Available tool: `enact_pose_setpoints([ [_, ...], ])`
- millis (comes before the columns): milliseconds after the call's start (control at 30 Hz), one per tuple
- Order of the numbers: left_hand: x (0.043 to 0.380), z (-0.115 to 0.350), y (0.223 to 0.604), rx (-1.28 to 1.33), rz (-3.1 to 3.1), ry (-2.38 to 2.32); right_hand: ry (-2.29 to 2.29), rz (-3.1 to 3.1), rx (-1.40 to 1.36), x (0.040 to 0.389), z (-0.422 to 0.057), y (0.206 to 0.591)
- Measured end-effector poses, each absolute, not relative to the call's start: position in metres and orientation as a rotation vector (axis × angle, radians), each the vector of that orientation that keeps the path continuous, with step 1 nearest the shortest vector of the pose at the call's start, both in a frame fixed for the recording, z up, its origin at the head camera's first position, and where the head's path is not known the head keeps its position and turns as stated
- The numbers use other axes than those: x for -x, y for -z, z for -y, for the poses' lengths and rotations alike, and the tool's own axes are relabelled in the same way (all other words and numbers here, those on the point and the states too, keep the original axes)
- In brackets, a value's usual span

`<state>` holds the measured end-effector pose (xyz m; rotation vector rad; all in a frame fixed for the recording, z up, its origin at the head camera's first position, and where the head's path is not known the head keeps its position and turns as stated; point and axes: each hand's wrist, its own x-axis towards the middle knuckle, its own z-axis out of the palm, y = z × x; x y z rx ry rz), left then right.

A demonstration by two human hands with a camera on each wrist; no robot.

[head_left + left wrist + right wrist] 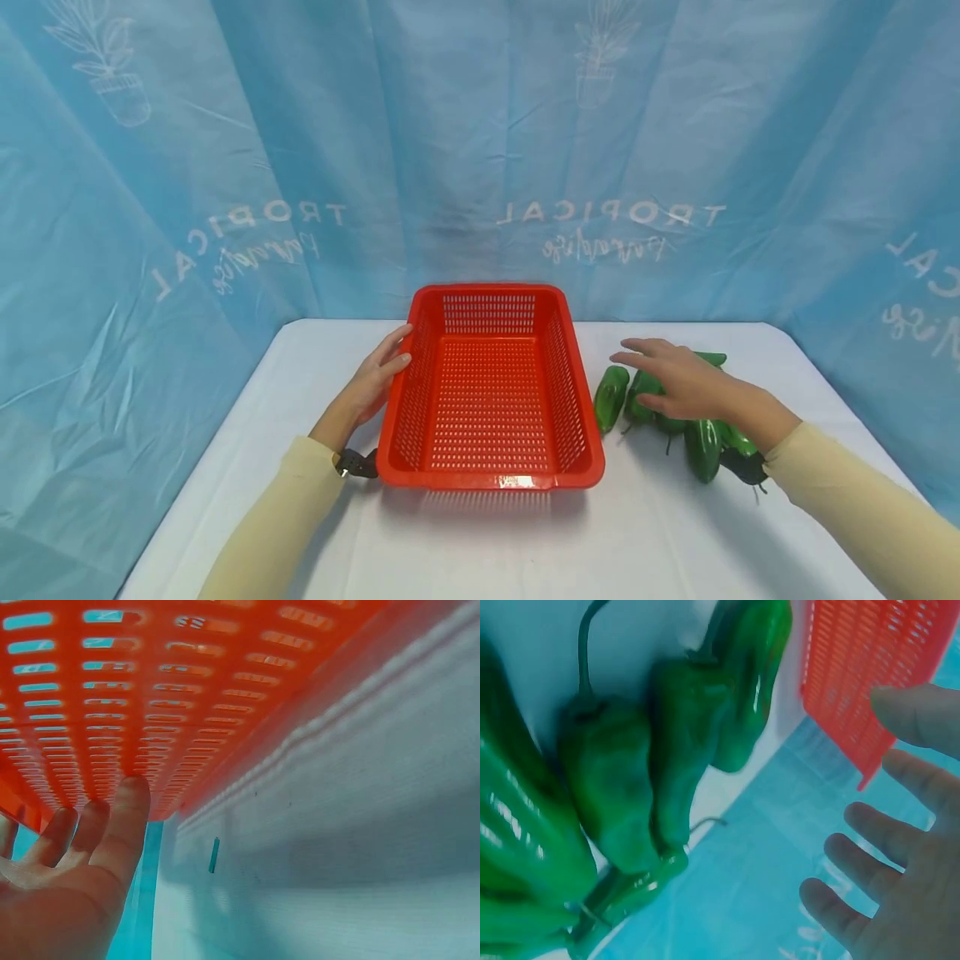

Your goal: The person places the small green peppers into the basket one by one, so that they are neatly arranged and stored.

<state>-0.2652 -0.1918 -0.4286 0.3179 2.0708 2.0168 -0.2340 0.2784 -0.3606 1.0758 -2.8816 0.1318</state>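
Observation:
A red plastic basket (491, 481) with slotted walls stands on the white table. My left hand (381, 375) is at its left side, fingers extended; in the left wrist view the fingertips (133, 791) lie against the slotted outer wall (165, 697). To the right of the basket, my right hand (686, 382) hovers over a heap of green peppers (703, 450), fingers spread and holding nothing. Several glossy peppers (607, 780) with stems fill the left of the right wrist view, apart from the spread fingers (881, 832). In the head view, hand and wrist partly hide the heap.
The white table (480, 558) reaches back to a blue curtain (480, 150) with printed lettering, which hangs behind and along both sides. One pepper (611, 398) lies close to the basket's right wall. A small green bit (214, 855) lies on the tablecloth left of the basket.

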Motion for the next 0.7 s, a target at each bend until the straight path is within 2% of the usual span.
enact_pose_setpoints([
  [367, 0.266, 0.191, 0.431, -0.3, -2.018, -2.054, -0.077, 2.836, -1.225, 0.251, -0.263, 0.394],
  [700, 0.266, 0.191, 0.432, -0.326, -2.068, -2.025, -0.079, 2.902, -1.169, 0.26, -0.255, 0.409],
])
